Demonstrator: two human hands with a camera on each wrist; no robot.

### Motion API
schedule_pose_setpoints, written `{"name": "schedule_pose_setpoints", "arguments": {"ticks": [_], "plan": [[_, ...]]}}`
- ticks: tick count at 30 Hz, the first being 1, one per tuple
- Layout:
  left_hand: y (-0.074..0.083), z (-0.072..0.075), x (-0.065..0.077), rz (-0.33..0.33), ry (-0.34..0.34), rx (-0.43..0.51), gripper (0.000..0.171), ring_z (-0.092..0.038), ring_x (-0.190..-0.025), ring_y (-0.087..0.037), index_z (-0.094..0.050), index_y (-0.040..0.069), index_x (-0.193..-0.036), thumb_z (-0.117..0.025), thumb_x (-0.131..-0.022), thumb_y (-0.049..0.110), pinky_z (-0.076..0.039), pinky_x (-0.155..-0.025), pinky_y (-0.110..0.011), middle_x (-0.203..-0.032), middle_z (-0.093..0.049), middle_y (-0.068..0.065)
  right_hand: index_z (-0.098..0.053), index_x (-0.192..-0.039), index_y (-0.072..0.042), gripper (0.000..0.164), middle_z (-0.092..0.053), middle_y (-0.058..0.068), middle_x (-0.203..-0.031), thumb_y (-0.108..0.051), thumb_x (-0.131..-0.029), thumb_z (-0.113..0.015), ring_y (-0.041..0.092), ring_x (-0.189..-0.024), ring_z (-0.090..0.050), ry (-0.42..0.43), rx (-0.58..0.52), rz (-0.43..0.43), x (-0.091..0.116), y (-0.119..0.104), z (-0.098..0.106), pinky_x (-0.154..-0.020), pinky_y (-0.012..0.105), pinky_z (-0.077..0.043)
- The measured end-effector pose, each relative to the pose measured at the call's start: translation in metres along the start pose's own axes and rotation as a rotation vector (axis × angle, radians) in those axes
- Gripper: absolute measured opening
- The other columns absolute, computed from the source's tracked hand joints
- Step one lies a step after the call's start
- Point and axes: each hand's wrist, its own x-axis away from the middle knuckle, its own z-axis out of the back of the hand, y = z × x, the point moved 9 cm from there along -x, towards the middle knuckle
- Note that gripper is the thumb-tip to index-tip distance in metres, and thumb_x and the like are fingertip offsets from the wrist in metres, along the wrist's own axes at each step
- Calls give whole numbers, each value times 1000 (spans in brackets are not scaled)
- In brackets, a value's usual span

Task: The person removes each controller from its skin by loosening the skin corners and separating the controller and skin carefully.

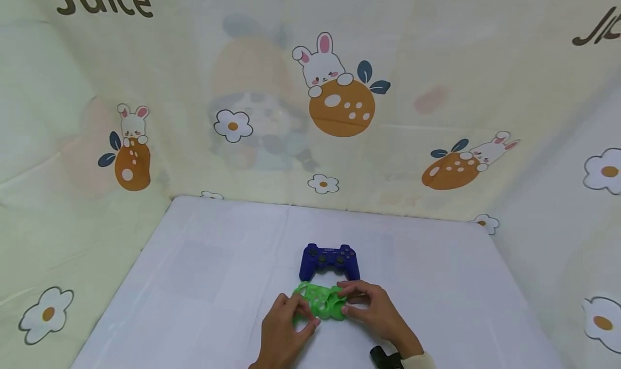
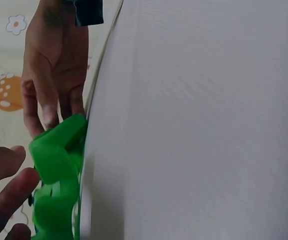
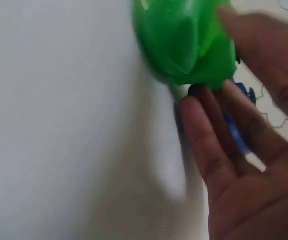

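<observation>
A soft green game controller cover (image 1: pixel 330 302) with cut-out holes lies on the white table between both hands. My right hand (image 1: pixel 371 310) pinches its right end, thumb over the top and fingers at the edge in the right wrist view. Over the left end, my left hand (image 1: pixel 286 326) has its thumb and forefinger close together in the head view. In the left wrist view those fingers (image 2: pixel 13 195) are parted, one tip right at the cover (image 2: pixel 58 155). Just beyond the cover sits a blue game controller (image 1: pixel 329 260), its handles pointing toward me.
The white tabletop (image 1: pixel 218 261) reaches back to a pale cloth (image 1: pixel 412 159) printed with rabbits, oranges and flowers, which hangs behind and at both sides. A black wrist device (image 1: pixel 385 357) sits at my right wrist.
</observation>
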Motion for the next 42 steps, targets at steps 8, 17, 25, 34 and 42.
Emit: {"name": "schedule_pose_setpoints", "arguments": {"ticks": [8,17,25,34,42], "plan": [[6,-11,-1,-29,3,-39,42,-46,-78,2,-64,32,-91,-100,-71,25,-47,-65,-20,-89,-52,11,-78,-109,-18,17,-78,9,-119,-11,-93,-81,10,-92,-76,26,74,-34,-4,7,-4,-84,26,-61],[11,-5,0,-72,136,-96,50,-43,-75,4,-60,31,-88,-103,-61,36,-43,-59,-18,-85,-54,17,-79,-105,-13,16,-79,9,-103,-23,-93,-82,6,-78,-68,29,22,-75,-3,7,-11,-70,24,-57],[13,-4,1,-15,173,-87,47,-52,-74,-2,-62,30,-87,-100,-64,44,-42,-58,-19,-86,-55,15,-79,-105,-7,17,-78,14,-99,-18,-92,-83,6,-78,-70,13,-73,-35,-4,-3,-16,-71,24,-58],[11,-3,5,25,160,-99,45,-51,-73,-1,-62,30,-89,-99,-65,34,-44,-57,-21,-86,-56,15,-79,-112,-5,16,-81,12,-109,-12,-99,-73,6,-86,-74,-35,-147,51,-4,1,-16,-77,27,-62],[7,-7,14,37,105,-34,44,-46,-73,4,-59,32,-87,-98,-66,28,-38,-61,-16,-81,-56,21,-79,-108,-4,13,-81,14,-106,-9,-97,-74,8,-90,-74,30,-149,85,-7,5,-7,-79,25,-59]]}}
